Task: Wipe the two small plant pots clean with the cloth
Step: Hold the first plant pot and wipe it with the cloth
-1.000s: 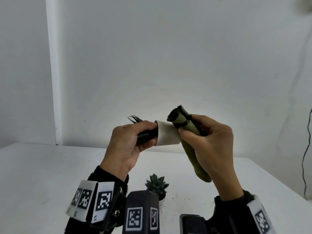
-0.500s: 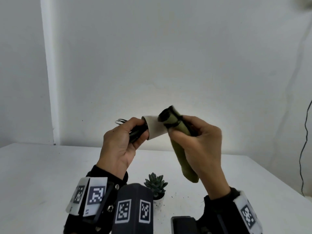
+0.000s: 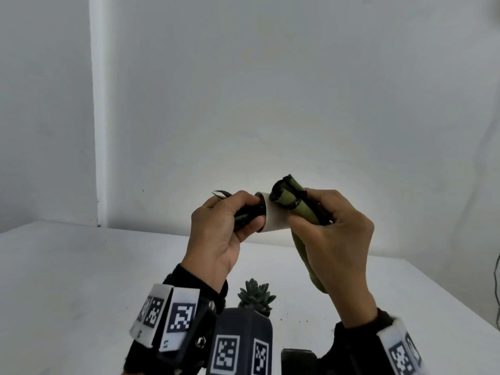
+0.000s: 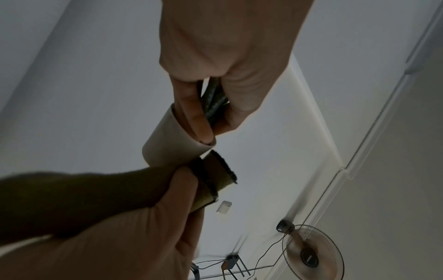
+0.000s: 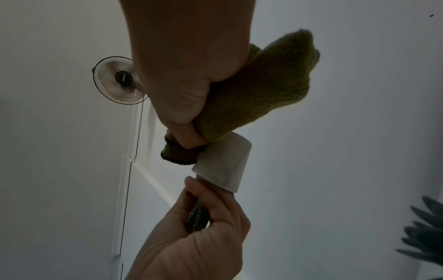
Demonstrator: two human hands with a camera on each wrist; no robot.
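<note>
Both hands are up in front of me, above the white table. My left hand has its fingers curled round the dark spiky leaves of the plant, and by that grip alone it holds the small white cylindrical pot on its side in the air, mouth toward the left palm. My right hand is closed on a bunched olive-green fleecy cloth, and the thumb presses a fold of it against the base end of the pot; a loose tail of cloth hangs below the fist. I judge this to be the wiping of the first pot, somewhere in the middle of it. The second small pot, with a grey-green rosette succulent, stands on the table below my wrists and looks untouched, with dark crumbs scattered on the table near it, so I'd say at least half the job is left. I can't tell how clean the held pot is: the wrist views are dim. The second pot's body is hidden behind the wrist rig.
</note>
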